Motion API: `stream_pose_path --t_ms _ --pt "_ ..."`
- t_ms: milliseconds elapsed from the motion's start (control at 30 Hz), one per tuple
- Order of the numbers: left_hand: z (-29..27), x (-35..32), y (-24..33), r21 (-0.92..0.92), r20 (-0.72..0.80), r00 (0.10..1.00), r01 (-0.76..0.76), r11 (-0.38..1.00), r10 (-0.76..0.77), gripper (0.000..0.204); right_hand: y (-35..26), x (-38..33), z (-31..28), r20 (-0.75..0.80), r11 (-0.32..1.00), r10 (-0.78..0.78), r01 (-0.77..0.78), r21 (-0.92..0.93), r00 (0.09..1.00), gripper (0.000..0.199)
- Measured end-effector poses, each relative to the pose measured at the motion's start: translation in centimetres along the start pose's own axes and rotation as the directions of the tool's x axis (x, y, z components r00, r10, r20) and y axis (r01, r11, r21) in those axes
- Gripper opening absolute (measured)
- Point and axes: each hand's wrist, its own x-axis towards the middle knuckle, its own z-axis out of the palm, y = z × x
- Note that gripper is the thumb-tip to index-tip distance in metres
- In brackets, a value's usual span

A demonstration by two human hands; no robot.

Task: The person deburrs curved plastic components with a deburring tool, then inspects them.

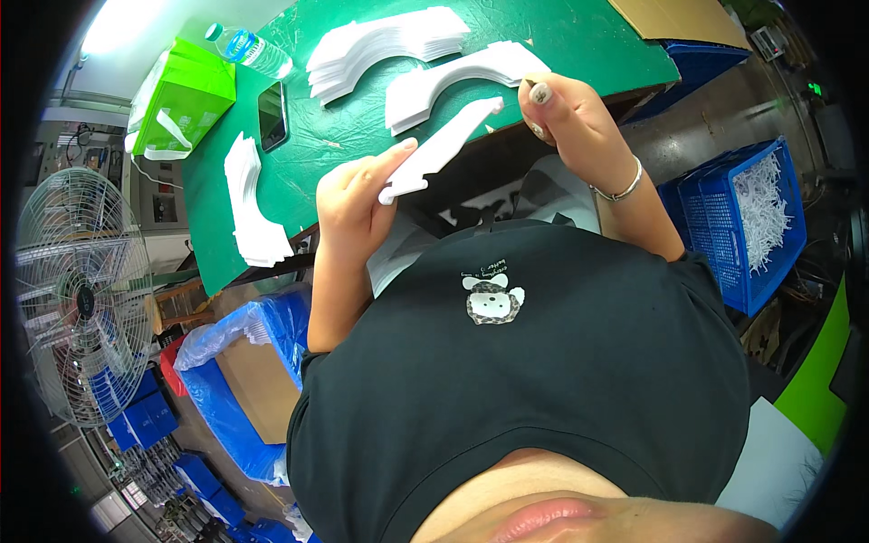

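My left hand point(358, 195) grips the lower end of a thin stack of curved white card pieces point(441, 147), held edge-on over the near edge of the green table point(308, 145). My right hand point(566, 113) is loosely curled at the stack's far tip, thumb raised, and whether it touches the tip I cannot tell. A silver bracelet point(620, 190) sits on the right wrist. On the table lie three more piles of the same curved white pieces: one at the back point(380, 50), one in the middle point(453, 81), one at the left edge point(249, 204).
A black phone point(272, 115), a green bag point(181, 100) and a plastic water bottle point(249, 50) lie on the table's left. A standing fan point(77, 299) is at far left. Blue crate with white shreds point(756, 217) stands right; blue-lined box point(244, 380) below left.
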Motion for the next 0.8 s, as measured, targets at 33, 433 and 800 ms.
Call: stream_pose_path --t_ms 33,433,800 --pt "0.0 0.0 -0.1 0.013 -0.007 1.0 -0.009 1.0 0.009 0.047 -0.1 0.0 0.0 -0.001 1.0 0.001 -0.001 -0.001 1.0 0.047" --pt "0.8 -2.1 -1.5 0.357 -0.354 0.883 0.431 0.829 -0.307 0.046 1.9 0.3 2.7 0.224 0.775 0.297 -0.371 0.511 0.928 0.017" --pt "-1.3 -4.6 -3.4 -0.6 -0.203 0.541 0.591 0.54 -0.816 0.075 5.4 2.2 7.5 0.325 0.972 0.21 -0.16 -0.173 0.922 0.019"
